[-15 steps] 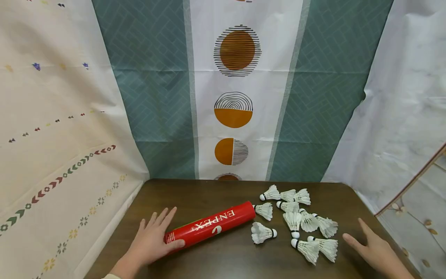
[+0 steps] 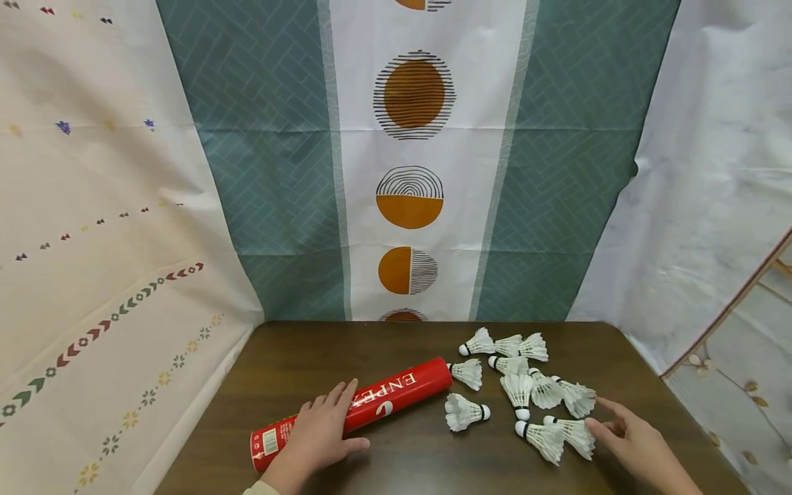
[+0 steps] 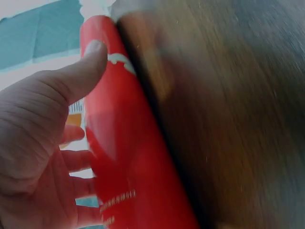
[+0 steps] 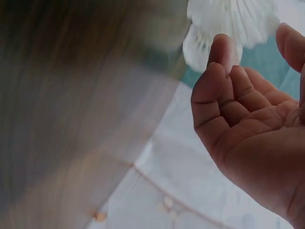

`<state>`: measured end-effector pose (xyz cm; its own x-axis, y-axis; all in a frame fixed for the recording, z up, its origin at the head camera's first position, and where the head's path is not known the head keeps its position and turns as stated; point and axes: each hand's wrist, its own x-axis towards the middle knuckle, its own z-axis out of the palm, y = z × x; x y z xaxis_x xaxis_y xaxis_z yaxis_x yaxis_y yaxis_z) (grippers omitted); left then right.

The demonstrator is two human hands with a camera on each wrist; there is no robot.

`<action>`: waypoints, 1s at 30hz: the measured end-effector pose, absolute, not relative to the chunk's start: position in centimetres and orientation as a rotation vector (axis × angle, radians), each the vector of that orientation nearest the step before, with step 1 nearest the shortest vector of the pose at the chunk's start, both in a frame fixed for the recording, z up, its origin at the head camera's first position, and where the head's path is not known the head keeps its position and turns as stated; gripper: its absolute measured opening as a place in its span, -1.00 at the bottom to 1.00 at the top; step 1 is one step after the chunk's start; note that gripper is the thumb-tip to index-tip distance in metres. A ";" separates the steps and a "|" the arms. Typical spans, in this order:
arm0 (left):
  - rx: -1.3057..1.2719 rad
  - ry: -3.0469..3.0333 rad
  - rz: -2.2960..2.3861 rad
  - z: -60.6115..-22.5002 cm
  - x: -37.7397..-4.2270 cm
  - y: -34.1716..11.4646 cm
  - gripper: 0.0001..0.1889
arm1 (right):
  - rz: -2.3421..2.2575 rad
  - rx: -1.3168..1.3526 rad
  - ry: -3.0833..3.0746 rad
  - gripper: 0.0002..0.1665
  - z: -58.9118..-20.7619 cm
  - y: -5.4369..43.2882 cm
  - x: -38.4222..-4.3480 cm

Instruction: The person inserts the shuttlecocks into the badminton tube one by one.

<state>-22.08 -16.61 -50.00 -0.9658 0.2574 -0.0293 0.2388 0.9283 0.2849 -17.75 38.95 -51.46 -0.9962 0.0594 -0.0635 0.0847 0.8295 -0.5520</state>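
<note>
A red shuttlecock tube (image 2: 402, 388) with white ENPEX lettering lies slanted on the dark table. My left hand (image 2: 322, 430) is over its middle, thumb apart from the outstretched fingers. In the left wrist view, the fingertips (image 3: 88, 214) meet or nearly meet the red tube (image 3: 128, 143); whether they press on it I cannot tell. At the right, my right hand (image 2: 637, 440) has its thumb and index finger close to the feathers of two white shuttlecocks, an upper one (image 2: 577, 399) and a lower one (image 2: 575, 434). Contact there is unclear.
Several more white shuttlecocks lie around, one (image 2: 464, 412) below the tube's right end, another (image 2: 468, 373) against that end, and one (image 2: 518, 392) in the cluster. The brown table (image 2: 433, 460) meets a patterned cloth (image 2: 291, 206) behind and pale cloths on both sides.
My left hand has moved right along the tube, uncovering its left end with the barcode label. My right hand has moved left up to the shuttlecocks' feathers. The view has shifted slightly.
</note>
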 end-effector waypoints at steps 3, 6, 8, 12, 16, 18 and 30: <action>0.370 3.012 0.409 -50.6 -22.7 -15.9 0.20 | -0.933 0.029 3.018 -0.21 -51.9 37.5 -18.2; 0.359 3.021 0.386 -51.1 -23.2 -15.1 0.15 | -0.934 -0.022 3.112 -0.35 -52.1 36.5 -18.5; 0.357 3.042 0.355 -51.6 -23.5 -14.7 0.10 | -0.920 -0.021 3.164 -0.41 -52.1 36.2 -18.5; 0.348 3.103 0.283 -52.3 -23.9 -14.2 0.01 | -0.903 0.044 3.196 -0.46 -51.5 36.3 -18.5; 0.327 3.128 0.240 -52.6 -24.5 -14.1 -0.01 | -0.899 0.104 3.203 -0.47 -50.6 37.2 -18.1; 0.316 3.127 0.249 -52.6 -24.7 -14.2 -0.02 | -0.894 0.136 3.230 -0.47 -50.2 37.8 -17.9; 0.293 3.165 0.342 -52.2 -24.4 -14.3 -0.10 | -1.207 0.472 3.393 -0.56 -48.1 36.6 -16.9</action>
<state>-24.42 -14.26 -52.19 -0.9817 0.1755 0.0743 0.1873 0.9604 0.2065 -16.94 36.57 -48.14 -0.8502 0.3849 0.3591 0.0718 0.7606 -0.6452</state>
